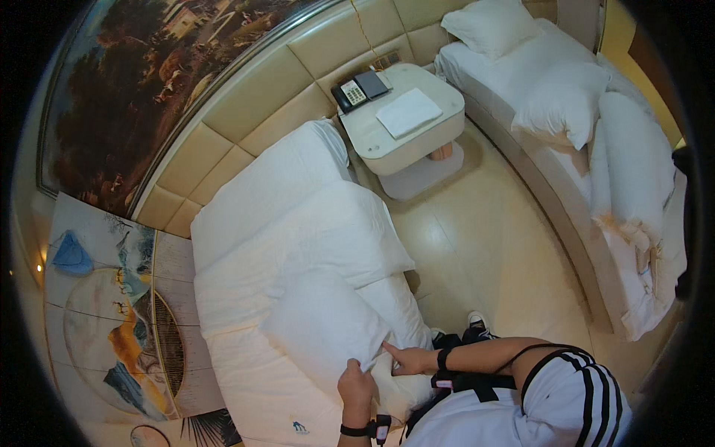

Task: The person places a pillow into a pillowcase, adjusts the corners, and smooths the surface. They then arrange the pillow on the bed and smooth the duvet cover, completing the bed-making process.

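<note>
A white pillow [324, 324] lies on the near part of the bed, its open-looking edge turned towards me. My left hand [356, 385] is closed on the pillow's near corner, thumb on top. At the right corner of that same edge is my right hand [412, 360], its index finger touching the cloth and its thumb spread apart below. Whether it grips any fabric is hidden. Under the pillow spreads a white duvet [251, 357] with a small blue printed mark near its lower end. A folded-back part of white bedding [341, 234] rests farther up the bed.
A nightstand [368, 151] beyond the bed holds a telephone [353, 95] and a folded white towel [410, 112]. Across the tiled floor [463, 234], a second bed [503, 112] bears pillows and a bundled duvet [637, 162]. A padded headboard [268, 95] lines the wall.
</note>
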A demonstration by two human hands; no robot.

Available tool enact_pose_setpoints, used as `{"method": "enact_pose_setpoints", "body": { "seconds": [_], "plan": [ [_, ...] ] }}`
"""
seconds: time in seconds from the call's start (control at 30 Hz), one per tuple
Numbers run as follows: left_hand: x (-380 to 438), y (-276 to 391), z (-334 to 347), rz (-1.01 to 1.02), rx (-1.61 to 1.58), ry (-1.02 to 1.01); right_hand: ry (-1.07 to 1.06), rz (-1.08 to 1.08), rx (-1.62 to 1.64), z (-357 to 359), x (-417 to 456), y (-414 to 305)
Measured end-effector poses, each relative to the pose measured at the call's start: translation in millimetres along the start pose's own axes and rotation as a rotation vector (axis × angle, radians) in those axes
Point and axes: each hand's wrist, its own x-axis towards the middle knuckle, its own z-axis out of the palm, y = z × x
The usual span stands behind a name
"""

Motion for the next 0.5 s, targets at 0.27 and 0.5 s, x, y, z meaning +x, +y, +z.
{"method": "enact_pose_setpoints", "body": {
  "seconds": [0.27,0.5],
  "plan": [
    [26,8,-47,0.563,-0.109,0.311,0.456,0.028,-0.098,-34,13,-75],
    [8,-24,-12,0.700,-0.108,0.111,0.568,-0.069,-0.235,-59,-23,-39]
  ]
}}
